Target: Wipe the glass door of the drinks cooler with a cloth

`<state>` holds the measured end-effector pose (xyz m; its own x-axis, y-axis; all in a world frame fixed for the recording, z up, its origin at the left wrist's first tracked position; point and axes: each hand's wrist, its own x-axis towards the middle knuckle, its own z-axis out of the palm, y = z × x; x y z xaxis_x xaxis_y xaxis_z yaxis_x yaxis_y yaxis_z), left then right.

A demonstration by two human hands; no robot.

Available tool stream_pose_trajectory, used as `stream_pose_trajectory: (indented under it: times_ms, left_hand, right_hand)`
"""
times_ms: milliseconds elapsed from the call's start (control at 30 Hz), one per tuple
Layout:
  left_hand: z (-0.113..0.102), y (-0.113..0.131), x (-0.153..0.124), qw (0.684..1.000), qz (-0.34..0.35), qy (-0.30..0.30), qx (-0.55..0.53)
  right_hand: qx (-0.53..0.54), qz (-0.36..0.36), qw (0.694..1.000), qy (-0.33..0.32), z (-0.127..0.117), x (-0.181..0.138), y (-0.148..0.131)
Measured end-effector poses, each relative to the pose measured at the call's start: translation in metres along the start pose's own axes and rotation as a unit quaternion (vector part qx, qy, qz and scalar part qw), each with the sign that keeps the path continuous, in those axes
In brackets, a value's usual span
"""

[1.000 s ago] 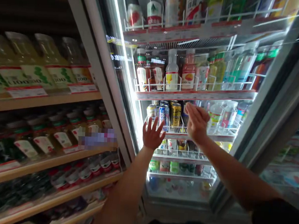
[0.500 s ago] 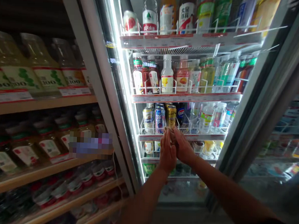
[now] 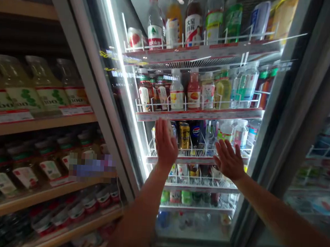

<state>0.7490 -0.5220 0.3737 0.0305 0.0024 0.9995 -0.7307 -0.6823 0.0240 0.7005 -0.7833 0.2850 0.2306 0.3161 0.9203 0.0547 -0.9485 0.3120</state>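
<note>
My left hand (image 3: pixel 166 144) is raised with its fingers stretched upward, holding nothing, in front of the third shelf of a lit drinks fridge. It hides part of the cans there; a gold can (image 3: pixel 184 135) shows just to its right. My right hand (image 3: pixel 229 160) is apart from it, fingers spread and empty, in front of the same shelf's right half. Beyond the right hand stand a white-capped clear bottle (image 3: pixel 240 133) and other bottles. A dark bottle with a Pepsi label (image 3: pixel 195 134) shows between the hands. Reflections lie over the fridge's glass (image 3: pixel 120 77).
Fridge shelves above hold bottles, among them a red-capped water bottle (image 3: pixel 155 27) and a pink juice bottle (image 3: pixel 193 92). To the left, a wooden shelf (image 3: pixel 43 126) carries large juice bottles (image 3: pixel 49 84). A dark door frame (image 3: pixel 287 119) borders the right side.
My hands were together in front of the cans and have moved apart, the left one to the left and the right one to the right. The view has shifted slightly.
</note>
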Motion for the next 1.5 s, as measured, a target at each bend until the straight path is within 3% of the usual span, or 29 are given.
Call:
stream_pose_trajectory:
  times_ms: [67,200,267,367,433,533,633,733,800,867,933,1000,1067,1133,1167,1233,1367,1433,1500]
  left_hand:
    - [0.005,0.006,-0.003,0.999,0.014,-0.018,0.032]
    - [0.014,0.029,-0.059,0.987,0.107,-0.103,0.065]
    - [0.017,0.034,-0.068,0.978,0.154,-0.131,0.052]
    - [0.023,0.026,-0.022,0.983,0.159,-0.083,0.028]
    - [0.029,0.019,0.026,0.987,0.159,0.008,-0.005]
    - [0.039,0.02,0.062,0.989,0.141,0.037,-0.012]
    - [0.045,0.035,0.039,0.977,0.205,-0.054,-0.005]
    - [0.041,0.041,0.017,0.935,0.302,-0.184,-0.001]
    - [0.035,0.034,0.03,0.947,0.274,-0.167,0.027]
    - [0.031,0.025,0.054,0.979,0.175,-0.083,0.066]
    - [0.029,0.022,0.064,0.991,0.102,-0.025,0.085]
    - [0.028,0.027,0.046,0.99,0.107,-0.039,0.081]
    - [0.026,0.037,0.005,0.976,0.175,-0.109,0.069]
    - [0.023,0.042,-0.033,0.94,0.273,-0.196,0.053]
    - [0.02,0.04,-0.043,0.938,0.273,-0.205,0.061]
    - [0.014,0.028,-0.038,0.959,0.214,-0.165,0.085]
    - [0.004,0.003,0.002,0.993,0.048,-0.014,0.107]
    - [0.002,0.007,-0.01,0.994,0.036,-0.015,0.106]
    - [0.001,0.02,-0.046,0.989,0.084,-0.071,0.095]
  right_hand:
    - [-0.001,-0.003,1.0,0.008,-0.002,0.001,-0.001]
    - [0.002,-0.009,1.0,0.014,-0.004,0.002,0.001]
    - [0.007,-0.013,1.0,0.013,-0.004,0.001,0.003]
    - [0.015,-0.022,0.999,0.021,-0.005,0.001,0.005]
    - [0.024,-0.027,0.999,0.028,-0.006,0.001,0.006]
    - [0.041,-0.031,0.998,0.037,-0.008,-0.001,0.007]
    - [0.055,-0.032,0.997,0.041,-0.009,-0.003,0.009]
    - [0.065,-0.032,0.997,0.032,-0.009,-0.004,0.009]
    - [0.067,-0.029,0.997,0.03,-0.009,-0.004,0.008]
    - [0.066,-0.025,0.997,0.03,-0.008,-0.005,0.008]
    - [0.062,-0.022,0.997,0.034,-0.007,-0.005,0.008]
    - [0.056,-0.023,0.998,0.034,-0.007,-0.006,0.008]
    - [0.045,-0.024,0.998,0.034,-0.006,-0.006,0.008]
    - [0.037,-0.026,0.999,0.026,-0.006,-0.007,0.008]
    - [0.034,-0.024,0.999,0.023,-0.006,-0.007,0.008]
    - [0.033,-0.018,0.999,0.021,-0.005,-0.008,0.008]
    - [0.041,-0.003,0.999,0.014,-0.004,-0.009,0.006]
    - [0.047,-0.001,0.999,0.014,-0.004,-0.009,0.006]
    - [0.049,-0.001,0.999,0.022,-0.004,-0.009,0.006]
